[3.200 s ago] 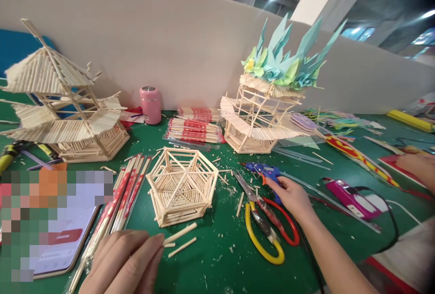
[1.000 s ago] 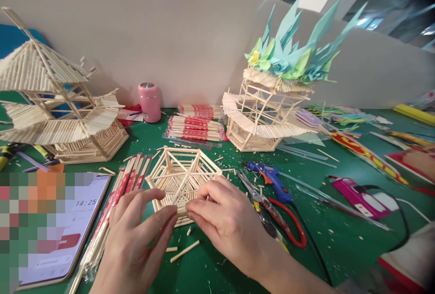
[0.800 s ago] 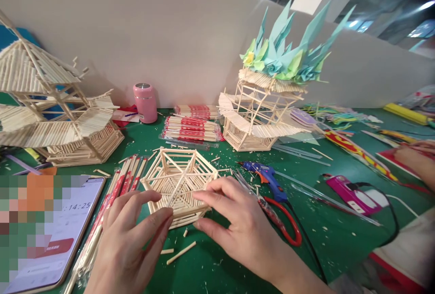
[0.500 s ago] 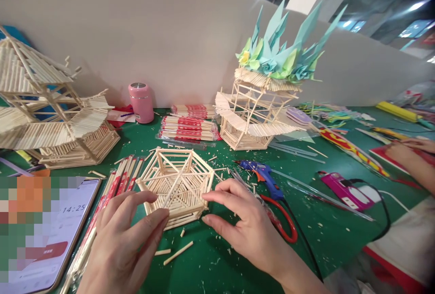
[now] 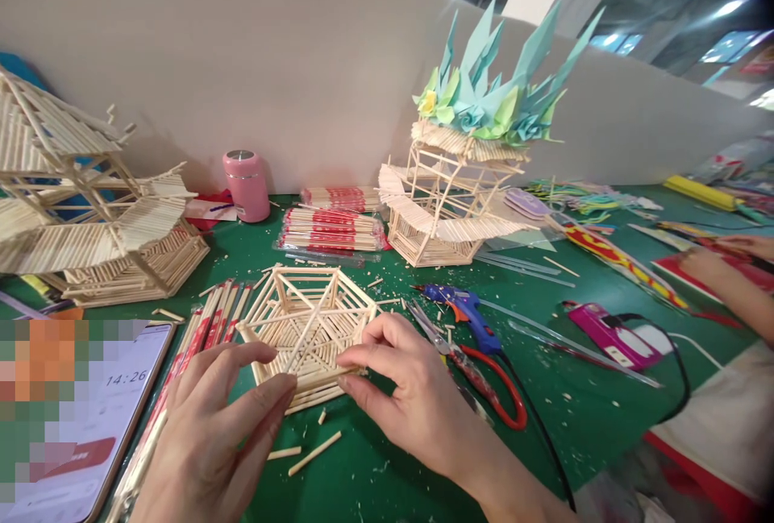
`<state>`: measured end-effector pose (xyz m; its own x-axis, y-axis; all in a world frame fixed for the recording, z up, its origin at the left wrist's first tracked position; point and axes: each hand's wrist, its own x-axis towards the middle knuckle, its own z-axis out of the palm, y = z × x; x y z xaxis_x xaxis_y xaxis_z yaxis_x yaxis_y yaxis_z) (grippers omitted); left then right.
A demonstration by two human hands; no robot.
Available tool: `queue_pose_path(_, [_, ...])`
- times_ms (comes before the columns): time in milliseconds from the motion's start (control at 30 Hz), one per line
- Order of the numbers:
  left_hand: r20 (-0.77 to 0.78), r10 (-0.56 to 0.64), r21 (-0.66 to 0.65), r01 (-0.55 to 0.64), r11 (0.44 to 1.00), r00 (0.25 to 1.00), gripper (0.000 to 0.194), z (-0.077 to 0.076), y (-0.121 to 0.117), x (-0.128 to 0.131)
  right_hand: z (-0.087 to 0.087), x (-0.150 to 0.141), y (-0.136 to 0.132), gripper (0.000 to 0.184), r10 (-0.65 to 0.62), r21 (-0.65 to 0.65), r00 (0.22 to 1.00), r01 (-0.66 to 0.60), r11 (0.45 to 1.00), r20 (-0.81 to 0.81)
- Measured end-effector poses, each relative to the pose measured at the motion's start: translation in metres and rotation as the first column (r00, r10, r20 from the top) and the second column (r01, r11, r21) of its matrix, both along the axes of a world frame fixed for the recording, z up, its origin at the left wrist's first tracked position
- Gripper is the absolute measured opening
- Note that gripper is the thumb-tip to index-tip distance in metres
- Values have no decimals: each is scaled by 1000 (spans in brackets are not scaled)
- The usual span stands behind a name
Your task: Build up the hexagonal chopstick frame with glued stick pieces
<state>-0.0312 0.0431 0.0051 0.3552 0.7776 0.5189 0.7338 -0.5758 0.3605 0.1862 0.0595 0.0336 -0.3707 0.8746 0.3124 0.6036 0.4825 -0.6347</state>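
Observation:
A hexagonal frame of wooden sticks [image 5: 308,321] lies flat on the green table [image 5: 580,410]. My left hand [image 5: 211,434] pinches its near left edge between thumb and fingers. My right hand [image 5: 411,394] pinches the near right edge, thumb under and forefinger on top. Short cut sticks [image 5: 313,452] lie just below the frame, between my wrists.
Red-handled pliers [image 5: 484,378] and a blue glue gun [image 5: 465,313] lie right of my right hand. Wrapped chopsticks [image 5: 199,346], a phone [image 5: 66,426], two stick pagodas [image 5: 90,209] [image 5: 453,193], a pink flask [image 5: 245,184] and another person's hand [image 5: 726,261] surround the work.
My right hand left the glue gun and came to the frame. Both hands now grip the frame's near edge, and it has shifted slightly left and turned a little.

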Motion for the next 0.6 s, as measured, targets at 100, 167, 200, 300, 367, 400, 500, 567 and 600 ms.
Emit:
queue_pose_path(100, [15,1,-2,-1,1000,1000,19,-1,2,0,1,-2,0,11,3,16,1000,-3,1000,-1])
queue_pose_path(167, [17,1,5,-2,1000,1000,19,-1,3,0,2,-2,-1,11,5,29,1000,-5,1000,-4])
queue_pose_path(200, [14,0,8,0,1000,1000,19,-1,3,0,2,-2,-1,11,4,33,1000,-4,999,-3])
queue_pose_path(300, [8,3,18,-3,1000,1000,19,0,2,1,1,-1,-1,11,-1,34,1000,1,999,1])
queue_pose_path(367, [9,7,22,-7,1000,1000,18,1,2,1,1,0,-2,11,-2,30,1000,2,1000,1])
queue_pose_path(400, [11,6,27,-7,1000,1000,18,1,1,1,0,0,-2,11,-2,28,1000,2,1000,1])
queue_pose_path(500, [0,0,27,0,1000,1000,19,0,0,3,0,1,-2,10,-3,22,1000,3,1000,5])
queue_pose_path(567, [-4,1,26,-1,1000,1000,19,0,0,5,0,1,-2,11,-7,16,1000,7,1000,3])
queue_pose_path(600, [-3,3,27,-2,1000,1000,19,0,1,5,0,1,-2,12,-9,13,1000,9,1000,0])
